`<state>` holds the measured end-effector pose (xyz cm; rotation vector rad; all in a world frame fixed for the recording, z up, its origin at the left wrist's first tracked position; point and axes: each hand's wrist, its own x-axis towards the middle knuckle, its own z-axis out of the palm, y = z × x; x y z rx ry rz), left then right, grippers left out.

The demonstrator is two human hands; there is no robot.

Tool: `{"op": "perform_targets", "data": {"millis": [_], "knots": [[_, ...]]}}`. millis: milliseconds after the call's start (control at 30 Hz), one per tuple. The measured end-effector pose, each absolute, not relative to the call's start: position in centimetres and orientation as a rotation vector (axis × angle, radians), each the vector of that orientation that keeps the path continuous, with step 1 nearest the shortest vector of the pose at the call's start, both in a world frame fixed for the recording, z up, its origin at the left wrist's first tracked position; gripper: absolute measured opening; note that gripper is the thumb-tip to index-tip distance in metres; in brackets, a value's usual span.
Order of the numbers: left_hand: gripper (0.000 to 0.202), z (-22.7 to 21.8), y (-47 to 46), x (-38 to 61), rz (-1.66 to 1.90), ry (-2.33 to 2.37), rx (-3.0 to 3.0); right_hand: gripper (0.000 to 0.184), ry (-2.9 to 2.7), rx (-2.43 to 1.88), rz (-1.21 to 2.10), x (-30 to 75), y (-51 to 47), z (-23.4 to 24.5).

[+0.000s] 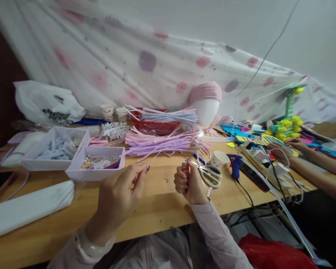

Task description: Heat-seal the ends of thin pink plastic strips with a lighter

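My right hand (190, 186) is closed around a small red lighter (185, 169), its metal top pointing up and the thumb near it. To the left, my left hand (119, 192) is raised over the table with thumb and forefinger pinched together. Whatever sits in that pinch is too small to make out. Scissors (210, 175) with pale handles lie just right of my right hand, near a white paper cup (219, 158). Behind both hands lie bundles of pink and lilac fuzzy stems (156, 144).
White boxes with beads (95, 175) and pale pieces (28, 164) stand left, behind a long white object (30, 209). A red basket (159, 127) and a head form (208, 110) stand behind. Rightward are a glue gun (235, 166), power strips (252, 155) and another person's hands (281, 149).
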<state>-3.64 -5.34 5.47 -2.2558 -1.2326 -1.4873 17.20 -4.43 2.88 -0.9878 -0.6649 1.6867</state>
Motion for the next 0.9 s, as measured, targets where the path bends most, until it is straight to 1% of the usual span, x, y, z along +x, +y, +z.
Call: {"op": "perform_targets", "data": {"millis": [133,300,367,533,733,900], "knots": [[0.011,8.2,-3.8,-4.4,-1.468,-1.126,-2.154,0.048,-0.7,-0.905,1.73,17.0,-3.0,4.8],[0.016,11.2,-1.5,-4.0,-1.472,-1.041,-2.043,0.049,-0.818,-0.894,1.661,16.0,0.4,7.8],[0.017,12.6,-0.5,-3.7,-1.511,-1.047,-1.982,0.047,-0.818,-0.89,1.628,15.6,2.0,9.3],[0.012,15.4,1.2,-3.2,-1.685,-1.034,-1.866,0.04,-0.817,-0.803,1.6,14.5,4.9,12.5],[0.011,15.9,2.9,-2.4,-1.736,-0.977,-1.873,0.046,-0.916,-0.746,1.596,13.6,6.5,14.2],[0.011,14.7,4.2,-1.6,-1.762,-0.955,-1.876,0.043,-0.93,-0.729,1.557,12.6,7.2,14.7]]}}
